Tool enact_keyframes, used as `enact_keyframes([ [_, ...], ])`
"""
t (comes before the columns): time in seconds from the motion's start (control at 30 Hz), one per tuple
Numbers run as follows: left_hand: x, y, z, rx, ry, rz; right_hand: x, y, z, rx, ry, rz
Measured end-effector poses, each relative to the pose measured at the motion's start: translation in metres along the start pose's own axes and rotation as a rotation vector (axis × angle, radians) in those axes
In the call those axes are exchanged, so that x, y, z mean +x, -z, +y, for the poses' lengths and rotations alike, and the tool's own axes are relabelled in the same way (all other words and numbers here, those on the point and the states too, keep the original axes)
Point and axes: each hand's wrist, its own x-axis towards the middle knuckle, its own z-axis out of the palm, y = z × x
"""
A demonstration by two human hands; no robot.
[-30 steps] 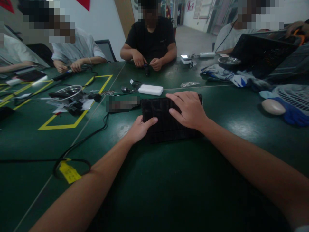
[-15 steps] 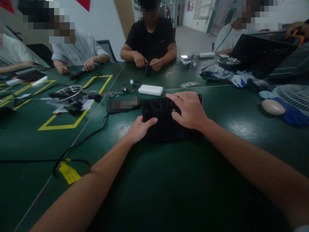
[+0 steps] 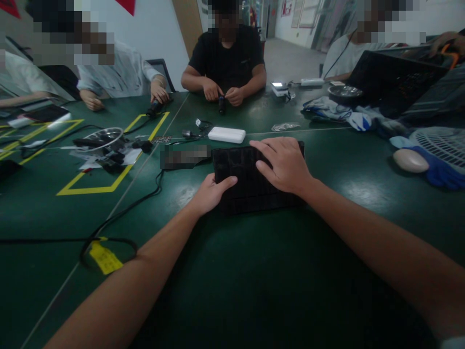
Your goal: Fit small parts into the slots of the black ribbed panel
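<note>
A black rectangular clutch bag [image 3: 241, 194] with a crocodile-like block pattern stands slightly tilted on the green table in front of me. My left hand [image 3: 214, 193] grips its left side, the thumb lying on the front face and the other fingers hidden behind. At the upper right of the bag, my right hand [image 3: 283, 165] is closed over the top edge. Its thumb presses on the front, and the fingertips reach along or over the edge, partly hidden.
Beyond the bag lie a white power bank [image 3: 226, 135] and cables. Left are a steel bowl [image 3: 118, 140], small black parts and a yellow-tagged cable [image 3: 105, 257]. Right are a pale computer mouse [image 3: 410, 160], blue gloves [image 3: 445, 172] and a white basket [image 3: 441, 145]. Several people sit around the table.
My right thumb has slid slightly left, covering a small round shiny spot on the bag. The left hand stays put. Across the table, a person's hand has moved right with a dark object.
</note>
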Motion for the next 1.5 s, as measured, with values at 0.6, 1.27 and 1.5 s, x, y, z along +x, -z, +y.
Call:
enact_keyframes([
  [0.6, 0.007, 0.000, -0.008, -0.035, -0.053, -0.044, 0.013, 0.036, 0.006, 0.190, 0.000, 0.028],
  [1.27, 0.006, 0.003, -0.008, -0.002, -0.040, -0.036, 0.024, 0.045, 0.005, 0.100, 0.219, -0.283],
  [1.5, 0.002, 0.002, -0.003, -0.013, -0.011, -0.046, 0.002, 0.024, 0.014, 0.262, 0.212, -0.052],
])
